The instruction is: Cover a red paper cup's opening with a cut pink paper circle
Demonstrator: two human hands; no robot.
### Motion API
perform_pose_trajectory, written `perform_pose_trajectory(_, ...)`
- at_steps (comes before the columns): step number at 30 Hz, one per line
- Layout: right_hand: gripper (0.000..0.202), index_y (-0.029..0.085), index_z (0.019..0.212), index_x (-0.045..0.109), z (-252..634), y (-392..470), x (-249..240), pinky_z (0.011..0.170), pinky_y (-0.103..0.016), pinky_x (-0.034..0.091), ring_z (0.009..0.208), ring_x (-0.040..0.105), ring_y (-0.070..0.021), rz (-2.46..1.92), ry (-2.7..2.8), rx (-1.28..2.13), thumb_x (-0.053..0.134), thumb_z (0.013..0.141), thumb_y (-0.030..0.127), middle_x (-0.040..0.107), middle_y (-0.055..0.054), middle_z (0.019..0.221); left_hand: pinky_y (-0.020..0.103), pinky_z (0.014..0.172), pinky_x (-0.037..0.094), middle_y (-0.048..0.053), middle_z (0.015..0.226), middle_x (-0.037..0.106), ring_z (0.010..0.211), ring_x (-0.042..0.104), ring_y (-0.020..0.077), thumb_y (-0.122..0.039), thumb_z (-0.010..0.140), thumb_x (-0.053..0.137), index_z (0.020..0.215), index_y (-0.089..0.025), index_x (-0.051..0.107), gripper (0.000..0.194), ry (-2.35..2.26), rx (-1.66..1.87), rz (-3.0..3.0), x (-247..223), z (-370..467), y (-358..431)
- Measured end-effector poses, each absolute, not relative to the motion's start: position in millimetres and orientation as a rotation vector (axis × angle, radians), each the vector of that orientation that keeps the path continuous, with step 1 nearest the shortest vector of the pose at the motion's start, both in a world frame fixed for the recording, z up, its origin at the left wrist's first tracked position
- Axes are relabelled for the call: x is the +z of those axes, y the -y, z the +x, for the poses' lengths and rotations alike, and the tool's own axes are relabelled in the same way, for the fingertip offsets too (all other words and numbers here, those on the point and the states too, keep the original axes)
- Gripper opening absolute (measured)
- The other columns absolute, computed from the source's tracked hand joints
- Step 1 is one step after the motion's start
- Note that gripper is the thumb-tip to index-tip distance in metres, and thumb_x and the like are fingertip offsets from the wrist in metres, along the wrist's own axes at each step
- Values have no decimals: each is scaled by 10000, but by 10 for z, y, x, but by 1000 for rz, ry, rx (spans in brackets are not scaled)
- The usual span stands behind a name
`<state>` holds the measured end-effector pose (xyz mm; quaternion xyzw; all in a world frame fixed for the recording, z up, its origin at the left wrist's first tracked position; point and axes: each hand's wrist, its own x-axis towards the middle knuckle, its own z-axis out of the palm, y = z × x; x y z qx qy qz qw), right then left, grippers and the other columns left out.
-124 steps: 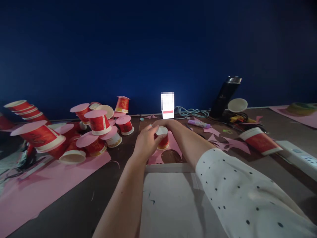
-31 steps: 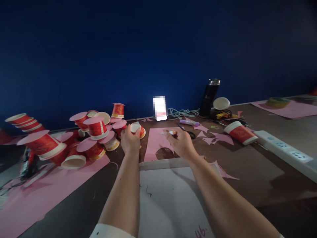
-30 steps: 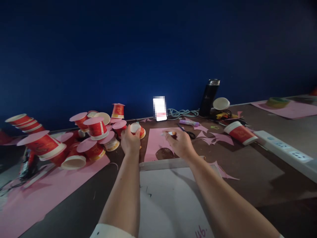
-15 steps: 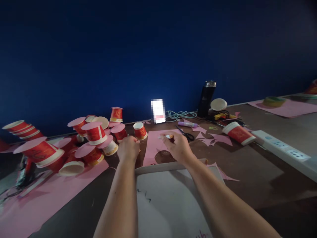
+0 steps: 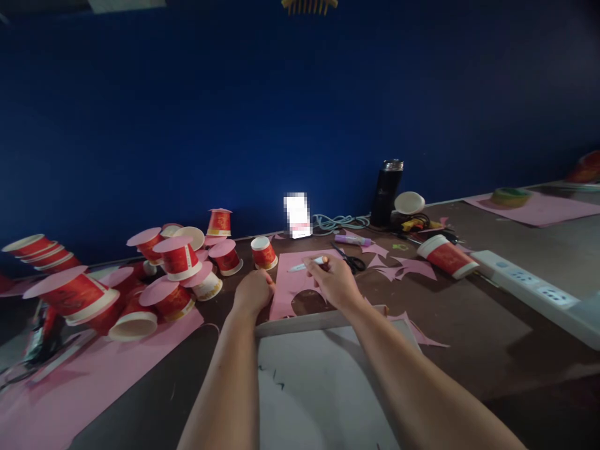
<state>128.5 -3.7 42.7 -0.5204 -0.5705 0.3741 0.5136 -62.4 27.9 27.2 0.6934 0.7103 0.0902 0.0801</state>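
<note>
A white marker [image 5: 300, 267] is gripped in my right hand [image 5: 338, 279], held over a pink paper sheet [image 5: 285, 287] that has a round hole cut in it. My left hand [image 5: 254, 290] is closed beside the sheet's left edge; whatever its fingers may hold is hidden. Just beyond that hand stands a small red cup [image 5: 264, 252]. Black scissors [image 5: 355, 262] lie right of the sheet, with a purple glue stick [image 5: 352, 240] behind them.
Many red cups with pink discs [image 5: 177, 257] crowd the left side. A white board [image 5: 319, 381] lies under my forearms. Behind are a lit phone [image 5: 298, 215] and a black bottle [image 5: 386, 194]. On the right are a tipped cup [image 5: 447, 256] and a power strip [image 5: 529, 287].
The view has tilted up slightly. My left hand has moved right, closer to the paper sheet. The marker in my right hand now lies more sideways, its white length visible.
</note>
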Motion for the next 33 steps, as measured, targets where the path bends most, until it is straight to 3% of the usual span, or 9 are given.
perform_pose_trajectory(9,314,173,591,534,1301,-57,375,424,-203,320,397,429,-81,-1233,1231,905,558,766,433,486,34,448,259,750,446,29,899,686,835,620,165,-229,774,560,865,-217,621,110,-1665,757,2145,324,-487,-240)
perform_pose_trajectory(16,304,159,590,560,1300,-80,332,422,-201,318,413,442,-80,-1224,1247,922,561,757,413,494,26,449,276,779,452,19,889,683,836,619,159,-196,763,567,855,-217,621,109,-1573,820,2121,316,-466,-229)
perform_pose_trajectory(24,256,151,646,556,1306,-116,359,370,-176,250,406,380,-39,-1070,852,1252,679,639,375,494,44,538,267,786,466,27,927,699,864,633,164,-248,769,595,905,-208,655,153,-1488,934,2130,343,-441,-218)
perform_pose_trajectory(33,312,148,604,542,1294,-132,309,378,-164,307,434,392,-37,-1060,870,1278,710,626,410,507,29,543,292,800,479,38,905,705,840,640,175,-260,762,617,876,-195,676,144,-1469,929,2078,429,-363,-152)
